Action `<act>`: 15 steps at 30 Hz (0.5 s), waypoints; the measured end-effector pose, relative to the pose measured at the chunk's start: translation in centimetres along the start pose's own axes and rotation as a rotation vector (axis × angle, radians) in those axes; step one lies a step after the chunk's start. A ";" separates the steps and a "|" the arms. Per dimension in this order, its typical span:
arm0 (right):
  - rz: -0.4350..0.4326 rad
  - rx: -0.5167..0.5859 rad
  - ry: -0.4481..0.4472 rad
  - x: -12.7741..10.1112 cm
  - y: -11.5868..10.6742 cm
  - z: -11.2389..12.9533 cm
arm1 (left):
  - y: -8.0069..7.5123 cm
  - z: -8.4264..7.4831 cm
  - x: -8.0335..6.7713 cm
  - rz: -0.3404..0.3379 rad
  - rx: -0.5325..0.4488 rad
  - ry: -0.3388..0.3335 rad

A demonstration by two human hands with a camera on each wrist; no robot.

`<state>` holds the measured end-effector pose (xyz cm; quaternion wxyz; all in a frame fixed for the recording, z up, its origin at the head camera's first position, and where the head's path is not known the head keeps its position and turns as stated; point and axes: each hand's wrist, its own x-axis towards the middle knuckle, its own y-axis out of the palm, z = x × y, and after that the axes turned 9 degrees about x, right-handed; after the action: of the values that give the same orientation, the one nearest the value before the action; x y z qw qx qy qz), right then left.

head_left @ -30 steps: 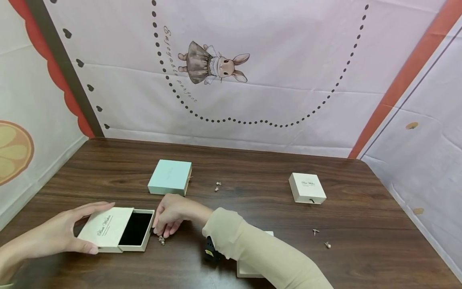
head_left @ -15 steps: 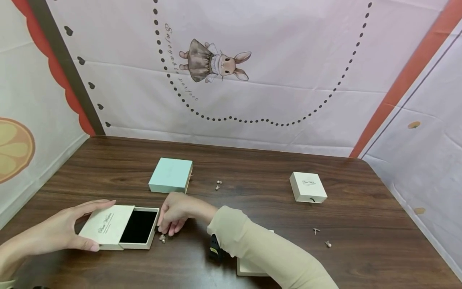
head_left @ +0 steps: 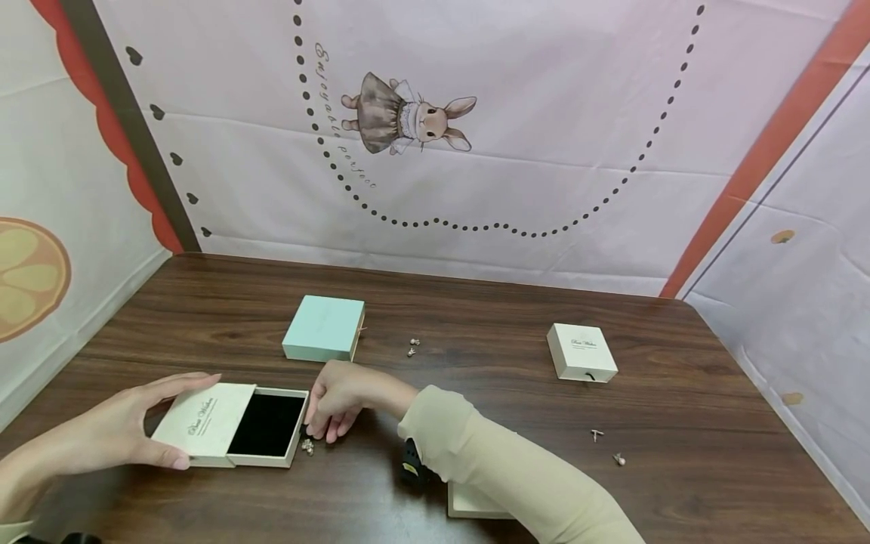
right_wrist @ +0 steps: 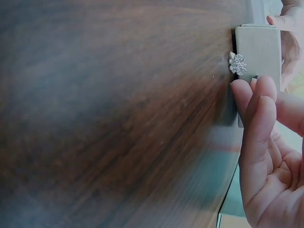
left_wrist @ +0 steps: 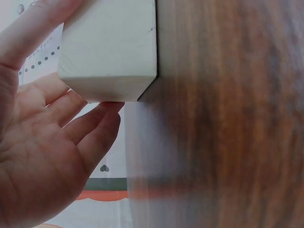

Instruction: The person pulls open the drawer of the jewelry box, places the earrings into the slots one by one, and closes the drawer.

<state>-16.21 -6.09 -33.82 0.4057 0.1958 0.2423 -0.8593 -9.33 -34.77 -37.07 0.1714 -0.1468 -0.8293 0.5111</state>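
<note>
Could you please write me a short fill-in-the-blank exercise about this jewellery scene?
1. The left hand holds the cream box's ____.
2. The open tray's lining is ____.
3. The small earring lies on the ____, by the right hand.
4. The closed box behind is coloured ____.

Missing words: sleeve, black, table, mint green.

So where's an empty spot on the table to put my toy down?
Bare wood lies between the mint box and the small white box, and behind both toward the wall. It is crowded near the open box, both hands and the earring.
</note>
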 end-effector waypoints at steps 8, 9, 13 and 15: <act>-0.003 0.010 -0.003 -0.2 -0.1 -0.1 | -0.1 0.0 0.1 0.002 -0.007 0.010; -0.005 0.009 -0.004 -0.2 -0.1 -0.1 | 0.0 0.0 0.1 0.001 -0.012 0.014; -0.001 0.012 0.001 -0.4 0.0 -0.2 | 0.0 0.0 0.0 -0.002 -0.018 0.020; -0.004 0.001 0.004 -0.5 0.1 -0.3 | 0.0 0.0 0.0 -0.005 -0.016 0.018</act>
<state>-15.75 -5.65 -33.82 0.4035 0.1970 0.2430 -0.8599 -9.30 -34.77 -37.10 0.1791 -0.1510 -0.8322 0.5027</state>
